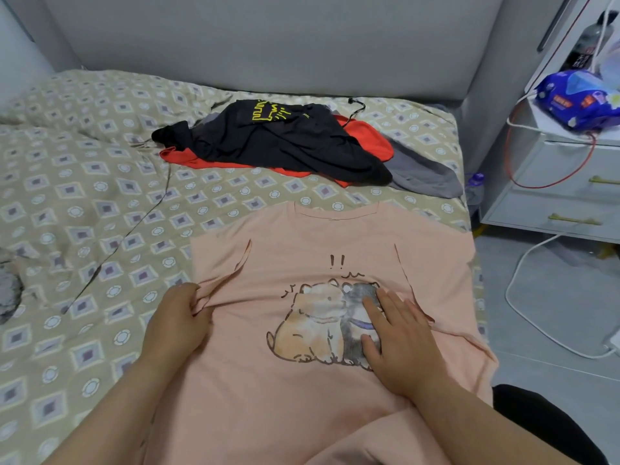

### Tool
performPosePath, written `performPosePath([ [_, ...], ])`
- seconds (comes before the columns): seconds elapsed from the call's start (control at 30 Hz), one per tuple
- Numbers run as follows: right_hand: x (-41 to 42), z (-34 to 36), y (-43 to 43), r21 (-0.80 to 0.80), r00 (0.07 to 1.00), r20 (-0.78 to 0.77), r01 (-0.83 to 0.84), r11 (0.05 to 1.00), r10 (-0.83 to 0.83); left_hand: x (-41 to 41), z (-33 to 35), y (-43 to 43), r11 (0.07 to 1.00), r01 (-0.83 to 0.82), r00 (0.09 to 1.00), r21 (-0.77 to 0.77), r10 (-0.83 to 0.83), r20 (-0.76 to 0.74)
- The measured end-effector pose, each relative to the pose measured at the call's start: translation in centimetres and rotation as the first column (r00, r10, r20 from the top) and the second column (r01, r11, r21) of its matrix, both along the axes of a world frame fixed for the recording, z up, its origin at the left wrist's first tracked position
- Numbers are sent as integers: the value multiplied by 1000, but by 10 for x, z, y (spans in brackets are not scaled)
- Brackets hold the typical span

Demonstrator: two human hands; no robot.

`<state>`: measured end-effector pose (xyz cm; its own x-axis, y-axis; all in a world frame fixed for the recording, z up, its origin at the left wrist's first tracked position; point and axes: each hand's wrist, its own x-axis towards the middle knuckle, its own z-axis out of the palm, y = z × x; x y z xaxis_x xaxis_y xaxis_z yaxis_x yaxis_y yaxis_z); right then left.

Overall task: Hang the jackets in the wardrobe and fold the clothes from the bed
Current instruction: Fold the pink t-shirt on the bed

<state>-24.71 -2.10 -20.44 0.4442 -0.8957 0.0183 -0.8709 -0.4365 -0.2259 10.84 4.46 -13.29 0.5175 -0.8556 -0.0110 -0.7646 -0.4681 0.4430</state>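
A bed [100,203] under a beige cover patterned with diamonds and circles fills most of the frame, from the left edge to the right of centre. A grey padded headboard [268,38] runs across the top.

A peach T-shirt [302,243] lies spread face up on the cover in the lower centre, with its neckline toward the headboard, its hem at the bottom edge, and its right side at the edge of the bed. Its chest carries a print of two cartoon animals.

Above it, in the upper centre, sits a heap of clothes well apart from the T-shirt: a black garment [285,142] with yellow line art on top, a red garment [369,139] beneath, and a grey garment [426,176] trailing to the right.

A white nightstand [550,169] with drawers stands at the right edge.

The left hand [174,325], lower left of centre, has its fingers curled round a bunched fold of the T-shirt at the sleeve. The right hand [402,340], lower right of centre, lies flat on the print with its fingers straight and slightly spread, grasping nothing.

A blue packet [577,99] rests on the nightstand at the upper right. A white cable [523,317] loops over the floor below it, and a red cable [536,187] hangs across the drawers. A thin dark cord [134,229] runs across the cover at the left.
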Motion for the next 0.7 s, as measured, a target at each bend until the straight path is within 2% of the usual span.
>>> performPosePath([
  [0.07, 0, 0, 0, -1, 1000, -2, -1, 1000, 1, 3, 1, 6, 996, -85, 985, -25, 80, -154],
  [0.13, 1, 1, 1, -1, 1000, 0, -1, 1000, 1, 7, 2, 11, 993, -119, 975, -18, 113, -192],
  [0.27, 1, 1, 0, -7, 1000, -7, 6, 1000, -6, 2, 8, 10, 985, -172, 982, -21, 173, 71],
  [0.37, 1, 1, 1, 5, 1000, -4, 7, 1000, -7, -12, 12, 10, 976, -206, 964, -67, 214, 156],
  [0.43, 2, 1, 1, 6, 1000, 2, 7, 1000, -7, -25, 10, 9, 993, -116, 977, 26, 109, 184],
  [0.5, 2, 2, 1, 10, 1000, -2, 7, 1000, -7, -35, 5, 3, 978, 8, 981, 208, -47, 187],
  [0.57, 2, 3, 1, 11, 1000, 4, 9, 1000, -9, -38, 7, -6, 959, 21, 993, 281, -51, 102],
  [0.63, 2, 2, 2, 15, 1000, 13, 7, 1000, -7, -32, 17, -17, 990, -47, 998, 136, 53, -37],
  [0.7, 2, 2, 2, 18, 1000, 9, 6, 1000, -7, -15, 24, -38, 991, -116, 993, -60, 115, -14],
])
